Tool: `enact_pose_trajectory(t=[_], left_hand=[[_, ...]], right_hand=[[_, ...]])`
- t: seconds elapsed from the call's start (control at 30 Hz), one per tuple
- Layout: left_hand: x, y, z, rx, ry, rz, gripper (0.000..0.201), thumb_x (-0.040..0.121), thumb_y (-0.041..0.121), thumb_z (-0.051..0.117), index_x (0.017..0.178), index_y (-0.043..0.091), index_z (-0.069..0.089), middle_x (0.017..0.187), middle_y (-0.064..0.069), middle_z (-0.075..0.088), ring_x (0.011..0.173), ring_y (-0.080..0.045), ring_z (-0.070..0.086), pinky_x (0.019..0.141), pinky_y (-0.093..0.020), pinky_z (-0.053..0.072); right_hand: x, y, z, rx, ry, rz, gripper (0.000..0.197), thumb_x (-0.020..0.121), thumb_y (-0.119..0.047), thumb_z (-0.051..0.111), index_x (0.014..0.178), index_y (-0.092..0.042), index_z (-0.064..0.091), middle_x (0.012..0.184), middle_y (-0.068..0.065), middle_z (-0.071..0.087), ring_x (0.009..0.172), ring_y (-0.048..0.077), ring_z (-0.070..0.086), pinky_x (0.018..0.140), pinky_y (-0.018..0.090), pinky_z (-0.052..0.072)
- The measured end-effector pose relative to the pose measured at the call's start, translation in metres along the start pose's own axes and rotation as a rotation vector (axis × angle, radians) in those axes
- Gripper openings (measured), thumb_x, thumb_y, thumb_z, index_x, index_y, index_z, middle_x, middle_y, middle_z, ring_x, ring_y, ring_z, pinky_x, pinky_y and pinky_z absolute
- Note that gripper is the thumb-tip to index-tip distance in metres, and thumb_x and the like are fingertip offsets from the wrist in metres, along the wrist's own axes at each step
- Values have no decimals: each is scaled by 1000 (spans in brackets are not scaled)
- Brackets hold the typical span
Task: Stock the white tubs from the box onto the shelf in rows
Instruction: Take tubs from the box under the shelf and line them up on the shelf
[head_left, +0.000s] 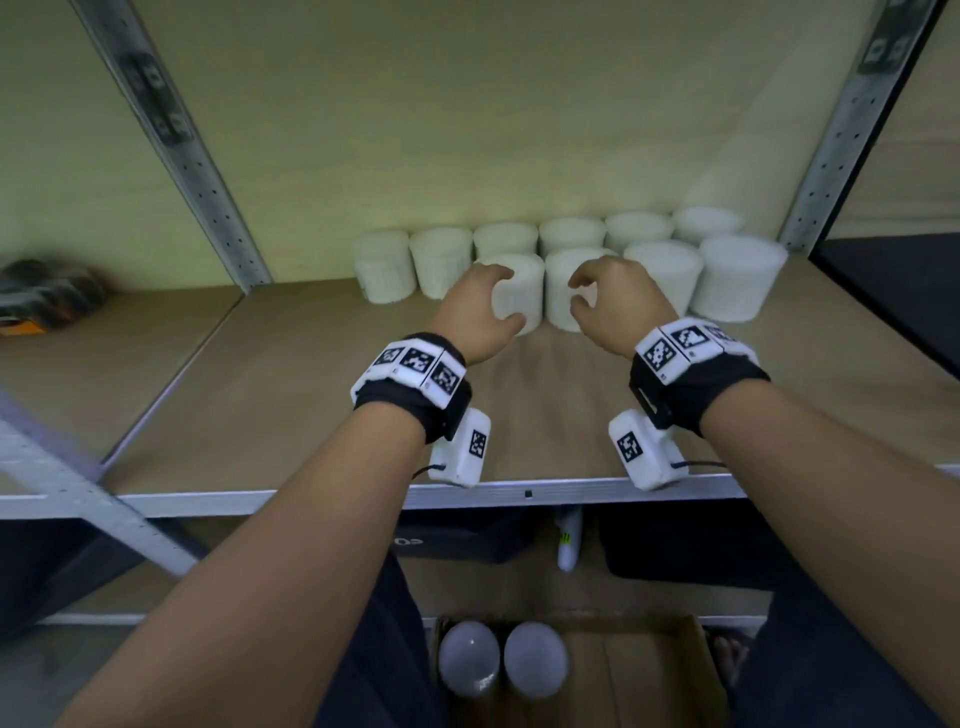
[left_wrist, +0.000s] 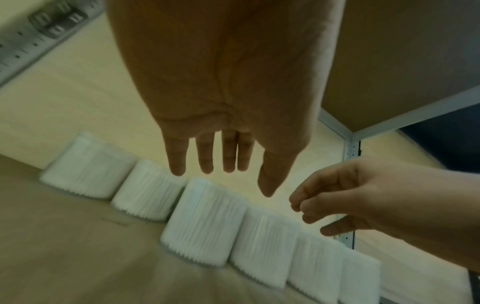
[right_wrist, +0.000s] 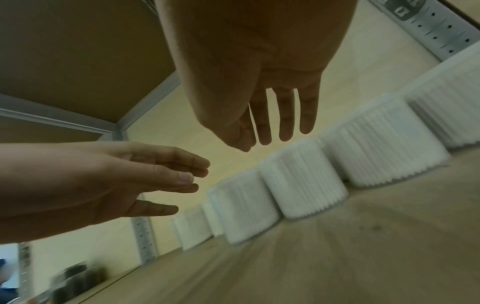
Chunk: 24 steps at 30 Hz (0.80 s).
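Both the left hand (head_left: 480, 312) and right hand (head_left: 615, 306) hover with fingers loosely spread, holding nothing, just before the front-row white tubs (head_left: 662, 275) on the shelf (head_left: 291, 395).

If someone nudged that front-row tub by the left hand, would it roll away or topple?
Probably neither. The tub stands upright on its flat end, squat rather than tall, so it would likely slide on the shelf. Its ribbed wall should give the left hand decent grip. Neighbouring tubs packed close would stop sideways drift.
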<state>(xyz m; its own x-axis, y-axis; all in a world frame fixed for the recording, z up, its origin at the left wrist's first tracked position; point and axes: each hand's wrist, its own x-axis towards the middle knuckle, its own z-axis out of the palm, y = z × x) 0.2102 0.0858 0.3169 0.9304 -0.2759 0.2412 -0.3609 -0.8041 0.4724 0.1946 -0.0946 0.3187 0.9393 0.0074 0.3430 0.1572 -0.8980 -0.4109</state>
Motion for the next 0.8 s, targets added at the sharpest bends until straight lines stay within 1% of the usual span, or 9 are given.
enact_pose_trajectory(t=[0.07,0.17,0.23,0.33,0.43,0.5,0.57,0.67,0.8], left_hand=[[-27,1,-5,-8,0,8,55,86,30,64,136,15,46,139,-5,47,127,-18,46,97,-20,33],[-70,0,-12,-13,-21,5,52,86,29,64,133,14,49,133,-6,51,120,-19,51,91,-20,35],[-98,-3,-13,-9,-40,-29,51,86,32,64,133,16,50,132,-4,53,119,-18,52,93,-22,37],[-135,-10,-10,-22,-65,-99,48,87,34,62,130,18,51,130,-1,56,118,-17,54,94,-24,39],[-164,-10,-4,-1,-89,-84,37,87,30,63,120,16,57,123,-3,57,112,-20,56,90,-21,37],[-186,-8,4,35,-115,-54,32,87,27,62,116,15,58,120,-4,57,111,-21,54,93,-24,39],[-205,-10,16,76,-147,-50,31,86,28,61,114,15,58,119,-3,56,111,-21,53,96,-30,44],[-223,-24,40,149,-252,-89,36,83,31,63,115,16,58,118,-4,55,113,-24,53,97,-42,46],[-233,-45,71,228,-454,-180,39,82,31,64,116,15,58,121,-9,51,113,-28,52,94,-46,48]], right_hand=[[-25,-9,-2,11,2,-45,31,89,-20,55,116,-10,66,120,9,64,109,24,60,91,31,48],[-64,-21,-6,35,-75,-48,32,88,-24,57,117,-12,65,121,7,63,109,23,59,89,28,46],[-91,-27,-7,41,-132,-20,34,88,-25,57,119,-14,63,124,5,62,111,21,59,89,27,45],[-131,-34,-1,32,-189,15,33,87,-24,56,119,-16,62,125,4,60,112,23,57,93,32,47],[-165,-39,6,48,-190,-6,28,85,-24,57,110,-15,65,116,5,63,106,26,59,92,37,50],[-188,-42,12,40,-184,-27,24,84,-26,57,104,-15,66,110,4,64,104,26,60,89,38,51],[-206,-43,21,-16,-245,-25,26,85,-30,58,106,-16,65,111,4,63,107,25,59,88,36,51],[-223,-39,42,-85,-377,6,32,86,-34,58,112,-16,63,113,6,61,108,27,58,86,37,52],[-232,-29,81,-112,-529,43,36,84,-35,58,115,-17,60,117,5,57,108,29,57,87,43,53]])
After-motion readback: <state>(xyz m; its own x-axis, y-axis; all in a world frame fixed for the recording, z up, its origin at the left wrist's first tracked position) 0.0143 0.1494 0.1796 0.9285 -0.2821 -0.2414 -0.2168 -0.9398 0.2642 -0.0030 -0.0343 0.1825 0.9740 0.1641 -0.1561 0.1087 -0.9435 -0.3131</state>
